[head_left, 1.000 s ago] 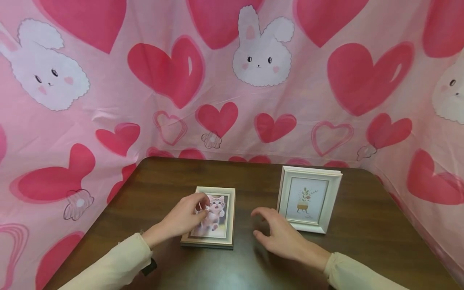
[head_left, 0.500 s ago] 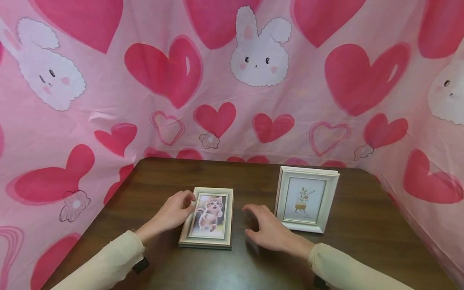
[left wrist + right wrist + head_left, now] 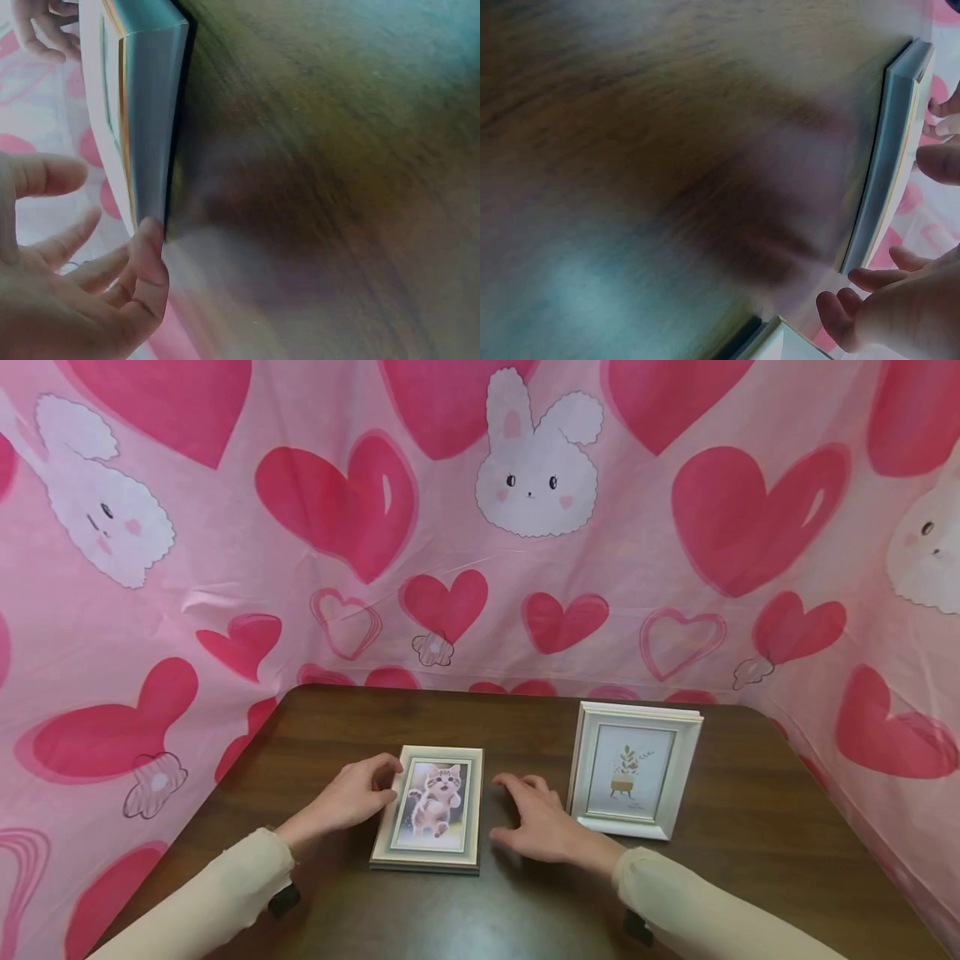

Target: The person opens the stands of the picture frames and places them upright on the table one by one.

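Note:
A cream picture frame (image 3: 432,810) with a kitten photo lies face up on the table. At its left edge is my left hand (image 3: 348,797), thumb and fingers spread and loosely bent. The left wrist view has a fingertip (image 3: 151,229) right at the side wall of the frame (image 3: 154,120). My right hand (image 3: 543,825) stays a small gap off the opposite edge, its palm side turned toward the frame. In the right wrist view, its bent fingers (image 3: 877,279) appear near the lower end of the frame's side (image 3: 889,172). Neither hand grips anything.
A white picture frame (image 3: 637,772) with a potted-plant print stands upright just behind and right of my right hand. Its corner (image 3: 780,341) shows low in the right wrist view. The dark wooden table (image 3: 540,910) is surrounded by a pink cloth (image 3: 450,547) with hearts and rabbits.
My left hand has drawn back from over the kitten photo to the left edge of its frame. My right hand has moved left toward the right edge. Both picture frames stay in place.

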A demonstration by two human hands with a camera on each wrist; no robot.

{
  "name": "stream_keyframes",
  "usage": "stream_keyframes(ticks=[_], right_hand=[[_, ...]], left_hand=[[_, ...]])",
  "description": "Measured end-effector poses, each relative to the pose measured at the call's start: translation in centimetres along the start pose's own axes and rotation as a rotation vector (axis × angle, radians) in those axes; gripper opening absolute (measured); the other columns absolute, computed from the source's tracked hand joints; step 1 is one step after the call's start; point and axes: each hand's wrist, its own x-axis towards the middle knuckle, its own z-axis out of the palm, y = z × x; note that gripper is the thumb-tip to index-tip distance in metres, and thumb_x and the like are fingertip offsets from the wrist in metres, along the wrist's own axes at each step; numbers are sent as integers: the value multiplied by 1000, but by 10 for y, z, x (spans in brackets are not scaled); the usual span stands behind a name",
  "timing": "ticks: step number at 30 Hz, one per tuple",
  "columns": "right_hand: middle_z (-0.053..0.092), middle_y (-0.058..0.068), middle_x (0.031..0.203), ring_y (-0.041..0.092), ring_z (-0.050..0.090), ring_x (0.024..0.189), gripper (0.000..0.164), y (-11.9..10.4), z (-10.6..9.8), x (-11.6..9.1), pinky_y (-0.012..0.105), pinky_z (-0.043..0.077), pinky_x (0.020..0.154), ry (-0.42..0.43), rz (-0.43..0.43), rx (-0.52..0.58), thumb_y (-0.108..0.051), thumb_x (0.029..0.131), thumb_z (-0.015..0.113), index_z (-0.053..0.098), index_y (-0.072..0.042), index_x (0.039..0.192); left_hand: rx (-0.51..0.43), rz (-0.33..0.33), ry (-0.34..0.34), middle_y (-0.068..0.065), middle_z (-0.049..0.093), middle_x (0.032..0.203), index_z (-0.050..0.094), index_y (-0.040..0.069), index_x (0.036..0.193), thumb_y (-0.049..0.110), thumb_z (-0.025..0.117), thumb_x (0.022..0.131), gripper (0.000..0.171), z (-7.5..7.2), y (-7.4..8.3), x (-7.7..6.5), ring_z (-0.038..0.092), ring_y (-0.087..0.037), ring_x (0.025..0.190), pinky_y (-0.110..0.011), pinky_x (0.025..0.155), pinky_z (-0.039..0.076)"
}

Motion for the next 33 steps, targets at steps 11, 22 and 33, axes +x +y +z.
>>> stream_keyframes(ticks=[11,22,33], right_hand=[[57,11,147,40,34,143,70,-1,5,14,66,32,110,-16,9,-16,-37,88,78,53,-11,149],[56,10,148,38,34,143,67,3,11,24,64,31,109,-37,0,-32,-42,85,78,57,-16,143],[56,15,146,40,34,145,62,2,13,30,65,29,110,-61,9,-10,-42,82,81,58,-21,136]], left_hand=[[27,40,-110,-13,66,132,71,17,121,11,85,85,39,-4,-16,1,42,-39,120,-64,99,42],[-45,125,-229,-22,51,153,68,21,129,28,82,88,44,-12,-37,3,40,-42,122,-69,97,42],[-75,214,-238,-20,50,155,67,25,130,38,80,88,46,-10,-54,7,40,-42,121,-67,96,40]])
